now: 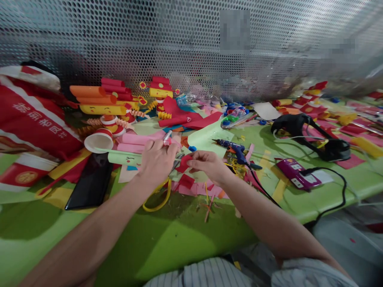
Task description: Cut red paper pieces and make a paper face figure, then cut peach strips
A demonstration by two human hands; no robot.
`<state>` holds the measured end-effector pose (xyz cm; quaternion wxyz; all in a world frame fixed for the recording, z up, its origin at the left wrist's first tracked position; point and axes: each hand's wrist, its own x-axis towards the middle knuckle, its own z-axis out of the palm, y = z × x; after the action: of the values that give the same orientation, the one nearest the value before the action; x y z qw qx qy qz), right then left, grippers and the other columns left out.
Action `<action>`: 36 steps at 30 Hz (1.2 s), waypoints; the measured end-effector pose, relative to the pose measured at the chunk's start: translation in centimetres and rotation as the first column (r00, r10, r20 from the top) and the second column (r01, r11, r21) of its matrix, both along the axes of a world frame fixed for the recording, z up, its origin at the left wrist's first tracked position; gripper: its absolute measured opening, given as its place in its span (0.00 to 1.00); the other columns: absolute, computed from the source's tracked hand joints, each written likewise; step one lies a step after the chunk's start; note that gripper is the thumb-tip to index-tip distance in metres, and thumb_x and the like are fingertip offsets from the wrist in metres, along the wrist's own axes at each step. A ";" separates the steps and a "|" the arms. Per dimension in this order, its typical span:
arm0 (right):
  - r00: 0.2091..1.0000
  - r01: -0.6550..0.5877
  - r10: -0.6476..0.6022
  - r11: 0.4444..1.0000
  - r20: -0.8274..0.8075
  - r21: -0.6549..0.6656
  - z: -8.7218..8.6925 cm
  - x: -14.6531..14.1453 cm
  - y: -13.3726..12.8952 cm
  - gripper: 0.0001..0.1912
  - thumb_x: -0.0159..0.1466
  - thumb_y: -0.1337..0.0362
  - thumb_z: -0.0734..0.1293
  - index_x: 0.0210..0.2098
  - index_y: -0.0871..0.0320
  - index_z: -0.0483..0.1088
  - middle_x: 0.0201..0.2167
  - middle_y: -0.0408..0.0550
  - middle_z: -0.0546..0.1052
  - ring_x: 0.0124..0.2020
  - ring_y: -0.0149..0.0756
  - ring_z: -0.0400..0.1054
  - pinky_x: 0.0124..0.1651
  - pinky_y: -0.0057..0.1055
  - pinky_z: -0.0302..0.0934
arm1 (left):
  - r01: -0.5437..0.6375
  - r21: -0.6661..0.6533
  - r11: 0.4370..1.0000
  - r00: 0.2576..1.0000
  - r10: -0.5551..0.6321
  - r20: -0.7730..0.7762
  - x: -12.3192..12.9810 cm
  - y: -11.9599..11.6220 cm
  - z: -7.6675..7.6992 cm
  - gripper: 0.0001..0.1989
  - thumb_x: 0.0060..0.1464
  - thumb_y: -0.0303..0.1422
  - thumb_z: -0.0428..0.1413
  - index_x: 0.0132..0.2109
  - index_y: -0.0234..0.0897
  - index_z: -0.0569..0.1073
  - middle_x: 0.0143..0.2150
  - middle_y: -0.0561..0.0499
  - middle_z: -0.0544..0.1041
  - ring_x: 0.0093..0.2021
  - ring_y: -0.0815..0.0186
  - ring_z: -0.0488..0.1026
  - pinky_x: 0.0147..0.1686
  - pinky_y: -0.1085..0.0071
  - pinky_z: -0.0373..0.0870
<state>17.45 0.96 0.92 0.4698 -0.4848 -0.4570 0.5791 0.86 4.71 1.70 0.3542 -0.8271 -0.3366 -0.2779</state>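
Observation:
My right hand [208, 164] pinches a small red paper piece [184, 162] between thumb and fingertips. Just left of it, my left hand [158, 161] is curled palm-down over the paper pieces; its fingertips are partly hidden, and I cannot make out what they grip. Beside that hand lies a light green paper roll [123, 158] with a drawn face, and behind it a pink paper roll [131, 138]. A silver-and-pink stick-like item [168, 137] shows by the left fingers. Below the hand is a yellow scissors handle [160, 204]. Red and pink scraps [187, 182] lie under both hands.
Finished paper figures [103, 109] stand at the back left, near paper cups [25, 171] and a black phone [91, 181]. To the right are a blue glue gun [235, 149], a purple power strip [299, 173] with cables, and a black strapped object [311, 133]. Perforated metal [179, 44] stands behind.

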 end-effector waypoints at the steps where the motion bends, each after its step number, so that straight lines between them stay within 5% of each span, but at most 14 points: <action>1: 1.000 0.001 -0.001 1.000 0.001 -0.010 -0.1 -0.2 0.0 0.15 0.40 0.60 0.73 0.16 0.58 0.62 0.15 0.36 0.67 0.19 0.24 0.62 0.26 0.27 0.64 | -0.001 0.010 1.000 1.000 0.001 -0.006 0.0 -0.1 0.1 0.09 0.58 0.30 0.49 0.30 0.39 0.69 0.14 0.52 0.65 0.26 0.59 0.64 0.27 0.64 0.53; 20: 0.994 0.057 -0.056 0.998 0.098 -0.010 -0.7 -0.9 0.0 0.10 0.43 0.62 0.68 0.18 0.57 0.61 0.15 0.38 0.68 0.18 0.27 0.62 0.23 0.27 0.59 | 0.012 0.055 0.998 1.000 -0.011 -0.019 0.4 -0.7 0.2 0.08 0.54 0.24 0.50 0.29 0.37 0.70 0.13 0.52 0.64 0.26 0.59 0.65 0.28 0.65 0.53; 29: 0.981 0.062 -0.075 0.995 0.177 0.077 -1.4 -1.0 -0.1 0.10 0.48 0.60 0.67 0.22 0.56 0.60 0.14 0.37 0.67 0.17 0.28 0.62 0.22 0.28 0.57 | -0.012 -0.049 0.999 1.000 0.011 -0.016 0.5 -0.8 0.2 0.08 0.57 0.27 0.49 0.33 0.38 0.72 0.14 0.51 0.66 0.28 0.57 0.66 0.28 0.64 0.52; 36: 0.980 0.099 -0.118 0.988 0.159 0.120 -1.1 -1.2 -0.1 0.14 0.45 0.60 0.69 0.28 0.56 0.62 0.23 0.38 0.69 0.19 0.27 0.62 0.22 0.28 0.57 | -0.005 -0.069 0.998 1.000 0.004 -0.011 0.5 -0.9 0.2 0.10 0.56 0.24 0.48 0.35 0.38 0.73 0.14 0.51 0.66 0.28 0.56 0.66 0.28 0.64 0.52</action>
<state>16.25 0.85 -0.19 0.4874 -0.5285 -0.4989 0.4839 1.34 3.84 1.85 0.3281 -0.8394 -0.3460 -0.2608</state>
